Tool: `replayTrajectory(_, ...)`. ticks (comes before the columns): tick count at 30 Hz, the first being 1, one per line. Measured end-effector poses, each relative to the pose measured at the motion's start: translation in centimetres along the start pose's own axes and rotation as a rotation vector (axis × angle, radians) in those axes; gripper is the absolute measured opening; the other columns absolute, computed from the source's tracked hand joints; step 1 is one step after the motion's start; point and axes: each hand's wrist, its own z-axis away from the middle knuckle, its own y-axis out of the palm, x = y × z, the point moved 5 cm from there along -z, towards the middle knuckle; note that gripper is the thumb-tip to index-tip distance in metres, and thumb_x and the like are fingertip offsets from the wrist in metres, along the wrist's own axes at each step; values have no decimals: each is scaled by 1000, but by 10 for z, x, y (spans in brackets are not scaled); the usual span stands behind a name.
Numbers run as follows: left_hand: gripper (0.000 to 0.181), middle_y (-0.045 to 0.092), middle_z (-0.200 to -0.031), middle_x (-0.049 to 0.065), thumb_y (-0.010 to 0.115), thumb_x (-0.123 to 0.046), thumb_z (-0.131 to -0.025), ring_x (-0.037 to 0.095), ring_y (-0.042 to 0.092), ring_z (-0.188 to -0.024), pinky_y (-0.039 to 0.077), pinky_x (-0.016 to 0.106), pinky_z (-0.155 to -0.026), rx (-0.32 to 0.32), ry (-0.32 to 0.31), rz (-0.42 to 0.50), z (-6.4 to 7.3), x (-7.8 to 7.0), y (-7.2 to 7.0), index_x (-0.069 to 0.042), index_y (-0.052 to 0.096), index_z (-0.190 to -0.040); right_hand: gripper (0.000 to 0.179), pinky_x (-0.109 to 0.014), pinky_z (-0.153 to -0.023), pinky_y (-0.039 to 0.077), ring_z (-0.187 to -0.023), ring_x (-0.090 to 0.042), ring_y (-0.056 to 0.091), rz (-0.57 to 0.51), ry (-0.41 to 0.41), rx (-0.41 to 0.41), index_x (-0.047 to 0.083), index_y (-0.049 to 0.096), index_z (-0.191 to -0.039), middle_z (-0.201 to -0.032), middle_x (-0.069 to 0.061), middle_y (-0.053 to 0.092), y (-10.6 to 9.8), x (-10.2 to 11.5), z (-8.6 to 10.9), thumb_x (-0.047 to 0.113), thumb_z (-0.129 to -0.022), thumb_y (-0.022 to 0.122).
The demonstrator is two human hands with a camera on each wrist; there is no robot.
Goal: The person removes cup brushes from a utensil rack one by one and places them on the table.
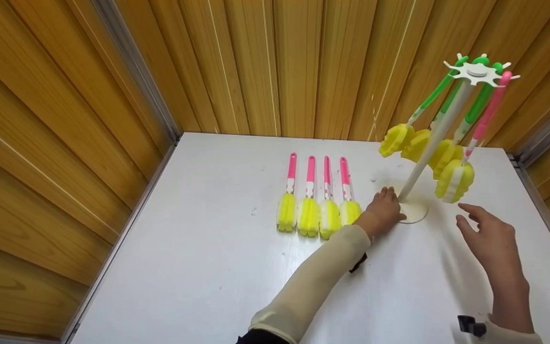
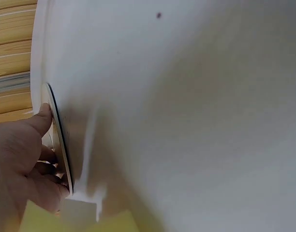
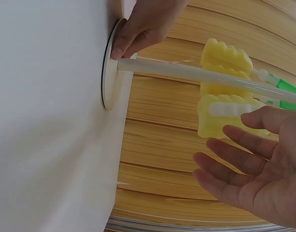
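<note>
At the left of the head view, a wood-panelled wall point(image 1: 41, 143) stands beside the white tabletop point(image 1: 198, 215). Near the middle of the frame, four pink-handled brushes point(image 1: 309, 210) lie side by side, handles toward the top, yellow sponge heads toward the bottom; the left forearm, in a beige sleeve point(image 1: 313, 282), passes just below them. Right of centre, the left hand point(image 1: 382, 210) grips the edge of the stand's round base point(image 1: 414, 212), thumb against the rim. The white stand point(image 1: 435, 136) leans toward the upper right, its notched top point(image 1: 476, 71) carrying three green-handled brushes point(image 1: 435, 98) and, rightmost, one pink-handled brush point(image 1: 491, 112), sponge heads hanging down. At lower right, the right hand point(image 1: 492, 239) is wide and holding nothing, fingers spread, just below that rightmost sponge.
</note>
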Motion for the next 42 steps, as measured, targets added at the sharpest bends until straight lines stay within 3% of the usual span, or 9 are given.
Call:
replayTrajectory(4,72,28,-164,-3,46,-57,-102,13,25,-151,20,25,-122,-18,9,2,-1,-2,3,-13,36,-158,45,-71,-87,49,-116,-62,53,-11,8,7,-5,55,-140,-131,-41,54,1,1,0,24,-105,53)
replayTrajectory(7,65,42,-152,-5,52,-58,-100,11,39,-139,32,23,-116,-56,-18,-10,-3,-4,1,-15,50,-150,45,-71,-89,48,-118,-62,52,-21,7,7,-5,55,-140,-132,-40,54,2,2,0,24,-105,53)
replayTrajectory(11,55,49,-135,-7,58,-57,-98,10,44,-122,39,23,-108,-90,-56,-12,-4,-7,-2,-18,62,-137,46,-71,-89,48,-119,-62,51,-26,8,17,-5,54,-141,-133,-40,54,4,3,-1,26,-106,52)
replayTrajectory(17,69,45,-149,-6,56,-60,-98,11,39,-140,32,26,-117,-136,-96,-21,-6,-10,2,-12,53,-147,42,-70,-86,48,-114,-62,54,-20,-10,-20,-4,57,-138,-129,-39,57,2,3,1,22,-105,54)
replayTrajectory(21,73,39,-157,-6,53,-61,-99,12,33,-148,27,28,-121,-134,-109,15,-7,-9,8,-13,44,-154,42,-70,-87,49,-116,-62,54,-22,-1,-25,-4,57,-138,-130,-38,57,-2,3,4,22,-105,53)
replayTrajectory(26,72,40,-157,-5,53,-60,-99,13,34,-147,26,28,-121,-140,-86,35,-6,-6,9,-14,46,-153,43,-69,-89,49,-119,-60,53,-33,12,-42,-4,54,-141,-134,-35,56,-7,2,6,21,-106,53)
replayTrajectory(34,73,41,-157,-2,49,-60,-100,15,36,-147,28,29,-120,-165,-65,-42,0,-1,7,-12,44,-154,44,-65,-91,49,-122,-56,54,-59,45,-118,2,52,-145,-136,-30,58,-20,5,3,21,-106,51)
replayTrajectory(39,72,42,-156,-2,48,-61,-100,15,37,-146,30,29,-119,-164,-50,-68,1,-4,7,-11,45,-153,45,-57,-98,48,-126,-45,57,-76,97,-195,7,53,-147,-137,-22,61,-30,10,-1,27,-106,50)
replayTrajectory(42,72,42,-156,-2,48,-61,-100,15,37,-145,30,29,-119,-155,-45,-83,0,-7,7,-12,45,-153,45,-43,-103,49,-126,-38,59,-106,116,-259,11,54,-147,-139,-15,62,-36,14,-6,30,-106,51)
